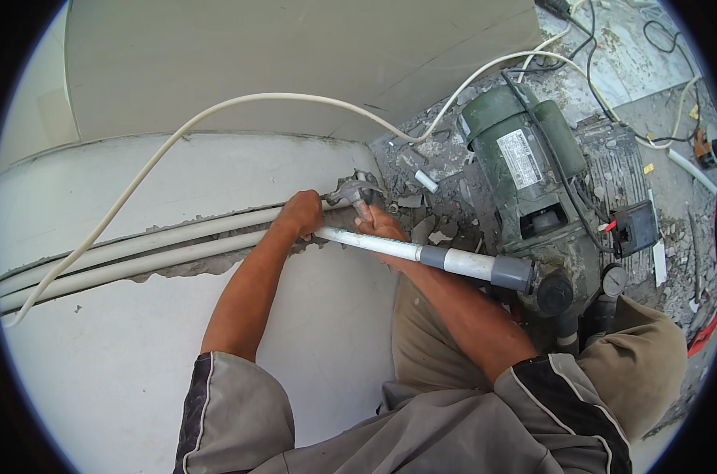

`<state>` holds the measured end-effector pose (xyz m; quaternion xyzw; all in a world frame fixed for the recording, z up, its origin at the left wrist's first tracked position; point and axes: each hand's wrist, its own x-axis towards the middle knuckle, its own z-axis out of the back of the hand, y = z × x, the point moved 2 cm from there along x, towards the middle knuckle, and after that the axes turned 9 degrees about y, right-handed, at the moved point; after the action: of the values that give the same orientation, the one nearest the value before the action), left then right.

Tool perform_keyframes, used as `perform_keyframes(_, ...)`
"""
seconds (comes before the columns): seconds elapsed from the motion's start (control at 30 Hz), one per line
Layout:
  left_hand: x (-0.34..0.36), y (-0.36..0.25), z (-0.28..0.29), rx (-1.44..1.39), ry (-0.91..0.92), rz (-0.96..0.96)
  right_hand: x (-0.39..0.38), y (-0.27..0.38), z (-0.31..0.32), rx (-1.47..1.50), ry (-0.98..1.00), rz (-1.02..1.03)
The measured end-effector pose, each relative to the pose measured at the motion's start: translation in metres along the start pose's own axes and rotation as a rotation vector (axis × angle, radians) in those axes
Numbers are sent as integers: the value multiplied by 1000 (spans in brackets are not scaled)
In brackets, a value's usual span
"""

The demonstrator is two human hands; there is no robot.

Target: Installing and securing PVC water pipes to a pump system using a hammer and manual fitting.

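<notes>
My right hand [384, 227] is closed around the handle of a claw hammer [355, 192], whose metal head shows just above the fingers. Close beside that head, my left hand [301, 213] is closed at the end of a chipped groove. What it grips is hidden by its own fingers. Two white pipes [153, 246] lie along the groove in the white surface [113, 332] and run up to the left hand. Another white pipe [378, 244], with grey fittings toward its right end, crosses in front of my right wrist and forearm.
A green motor pump [524, 150] with a pressure gauge [614, 280] stands at the right. Broken rubble [445, 209] and a short white pipe piece [426, 181] lie beside it. A pale cable [279, 95] loops across the back, with dark cables at the upper right.
</notes>
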<state>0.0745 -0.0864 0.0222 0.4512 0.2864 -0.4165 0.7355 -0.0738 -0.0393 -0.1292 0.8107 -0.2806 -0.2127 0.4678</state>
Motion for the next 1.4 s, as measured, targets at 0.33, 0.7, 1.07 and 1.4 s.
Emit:
perform_keyframes(0.33, -12, -3, 9, 56, 127, -42, -5, 35, 10, 690, 96, -198)
perform_keyframes(0.7, -50, -9, 17, 343, -72, -10, -3, 30, 12, 561, 143, -229)
perform_keyframes(1.07, -37, 12, 21, 228, -7, -11, 1, -6, 5, 134, -166, -220)
perform_keyframes(1.4, -42, 4, 25, 263, -8, 11, 0, -19, -6, -31, -162, -66)
